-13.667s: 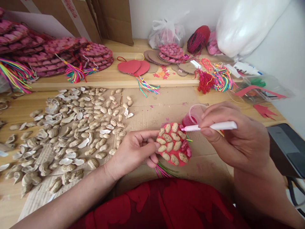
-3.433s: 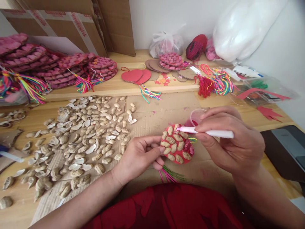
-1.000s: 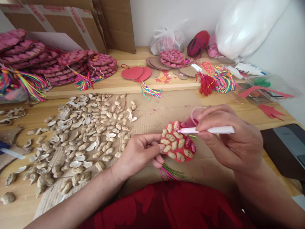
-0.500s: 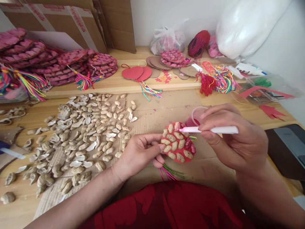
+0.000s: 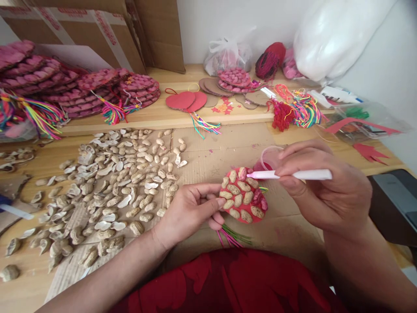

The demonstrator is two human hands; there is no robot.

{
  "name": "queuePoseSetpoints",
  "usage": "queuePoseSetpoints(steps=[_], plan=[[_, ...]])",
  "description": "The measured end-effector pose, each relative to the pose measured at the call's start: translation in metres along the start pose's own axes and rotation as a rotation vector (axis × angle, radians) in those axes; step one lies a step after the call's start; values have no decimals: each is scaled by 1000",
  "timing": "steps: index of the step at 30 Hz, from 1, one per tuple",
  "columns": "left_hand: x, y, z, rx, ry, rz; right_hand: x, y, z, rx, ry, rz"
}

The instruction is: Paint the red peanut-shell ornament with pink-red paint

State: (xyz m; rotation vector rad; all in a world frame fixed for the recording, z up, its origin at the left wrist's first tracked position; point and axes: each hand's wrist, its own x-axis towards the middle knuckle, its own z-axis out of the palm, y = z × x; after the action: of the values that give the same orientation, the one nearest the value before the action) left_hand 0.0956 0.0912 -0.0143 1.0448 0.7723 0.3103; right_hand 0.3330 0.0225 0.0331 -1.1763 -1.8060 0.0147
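My left hand [image 5: 195, 208] pinches the left edge of a round red disc [image 5: 233, 181] covered with peanut shells. Most shells on it are tan; a few at the right and top are coloured pink-red. A tassel of green and pink cords [image 5: 236, 237] hangs below the disc. Between the thumb and fingers of my right hand [image 5: 322, 182] is a slim white paintbrush [image 5: 311, 174], held nearly level. Its pink tip is at a pink-stained shell [image 5: 242, 173] near the disc's top. Just behind stands a clear plastic cup [image 5: 267, 157] with pink-red liquid, partly hidden by my right hand.
Loose peanut shells [image 5: 124, 174] spread over cardboard at the left. A raised ledge at the back carries stacked pink shell discs [image 5: 140, 89], red card discs [image 5: 180, 100] and colourful cords [image 5: 306, 108]. A phone-like dark object [image 5: 391, 204] lies at the right.
My right hand has shifted slightly right, drawing the paintbrush tip a little to the right over the disc. The left hand and disc stay nearly where they were.
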Motion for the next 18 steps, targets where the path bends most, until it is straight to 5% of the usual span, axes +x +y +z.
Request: queuePoseSetpoints(steps=[18], plan=[[1,-3,-3,-39,-46,27,-1,7,2,131,72,46]])
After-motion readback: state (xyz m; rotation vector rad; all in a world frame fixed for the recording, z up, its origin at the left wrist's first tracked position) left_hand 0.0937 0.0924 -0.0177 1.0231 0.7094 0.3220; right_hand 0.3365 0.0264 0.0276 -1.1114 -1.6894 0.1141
